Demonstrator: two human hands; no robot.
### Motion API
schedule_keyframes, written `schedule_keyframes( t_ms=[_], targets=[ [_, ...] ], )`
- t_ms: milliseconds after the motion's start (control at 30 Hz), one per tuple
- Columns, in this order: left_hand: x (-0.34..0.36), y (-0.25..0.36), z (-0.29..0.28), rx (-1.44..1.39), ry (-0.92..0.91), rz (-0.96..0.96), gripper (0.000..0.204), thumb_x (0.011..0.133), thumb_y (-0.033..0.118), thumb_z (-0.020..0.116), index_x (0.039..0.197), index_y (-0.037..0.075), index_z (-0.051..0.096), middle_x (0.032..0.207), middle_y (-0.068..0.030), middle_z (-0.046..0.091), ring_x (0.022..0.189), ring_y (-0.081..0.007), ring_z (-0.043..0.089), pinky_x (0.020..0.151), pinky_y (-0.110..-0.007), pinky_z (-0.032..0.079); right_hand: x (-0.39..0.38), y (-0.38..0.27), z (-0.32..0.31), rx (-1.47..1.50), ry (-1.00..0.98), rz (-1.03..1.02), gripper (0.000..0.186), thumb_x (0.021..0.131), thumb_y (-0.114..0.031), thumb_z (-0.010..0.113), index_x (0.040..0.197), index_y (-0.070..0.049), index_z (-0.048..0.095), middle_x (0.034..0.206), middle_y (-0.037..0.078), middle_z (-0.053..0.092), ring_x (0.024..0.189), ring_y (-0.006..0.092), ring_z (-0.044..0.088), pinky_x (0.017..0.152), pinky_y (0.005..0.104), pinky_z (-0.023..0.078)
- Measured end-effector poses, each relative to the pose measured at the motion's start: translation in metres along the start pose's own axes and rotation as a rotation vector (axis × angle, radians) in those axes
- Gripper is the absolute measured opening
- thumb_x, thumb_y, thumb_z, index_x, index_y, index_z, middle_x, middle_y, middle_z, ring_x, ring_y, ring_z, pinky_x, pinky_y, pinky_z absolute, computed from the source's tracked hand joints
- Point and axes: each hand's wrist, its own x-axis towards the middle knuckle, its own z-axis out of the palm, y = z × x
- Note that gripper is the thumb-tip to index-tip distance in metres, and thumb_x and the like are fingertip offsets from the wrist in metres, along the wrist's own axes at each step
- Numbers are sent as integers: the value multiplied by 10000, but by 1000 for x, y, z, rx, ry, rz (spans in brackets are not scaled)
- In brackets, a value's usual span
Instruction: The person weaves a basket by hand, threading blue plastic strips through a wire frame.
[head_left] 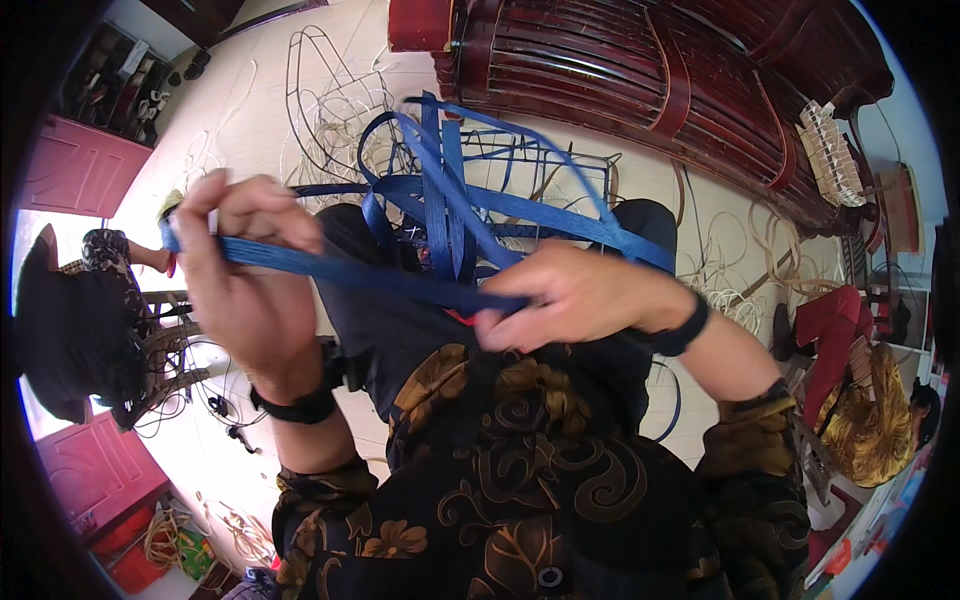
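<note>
A length of flat blue strip (370,280) runs slantwise across my lap from one hand to the other. My left hand (250,270) is raised at the left, its fingers curled round one end part of the strip. Lower and to the right, my right hand (590,295) pinches the same strip between thumb and fingers, slightly blurred. Just beyond the hands, more blue strips (453,200) cross and loop over my knees. Behind them, a dark wire frame (560,155) shows in part. What lies under the strips is mostly hidden.
A dark red wooden bench (600,70) stands ahead. Pale loose strips and a bare wire frame (320,90) lie on the tiled floor. People sit on both sides: one in dark clothing (65,320) at the left, another in red trousers (830,340) at the right.
</note>
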Motion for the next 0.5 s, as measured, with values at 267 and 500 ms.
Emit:
schedule_keyframes(
  t_ms=[267, 500],
  targets=[
    [11, 40, -55, -299, 65, -212, 232, 1056, 204, 404, 1089, 3, 515, 1046, -141, 520, 947, -236, 526, 766, -348, 442, -224, -1, -84, -308, 1055, 56, 190, 957, -249, 582, 916, -67, 619, 767, -44, 509, 730, 68, 467, 679, 234, 374],
    [3, 22, -137, -472, 345, -307, 174, 1018, 122, 479, 1037, -37, 546, 1087, -149, 528, 979, -223, 546, 687, -310, 448, -445, 7, -84, -777, 1664, 525, 213, 981, -285, 583, 979, -79, 638, 797, -68, 477, 735, 51, 408, 666, 223, 353]
  ],
)
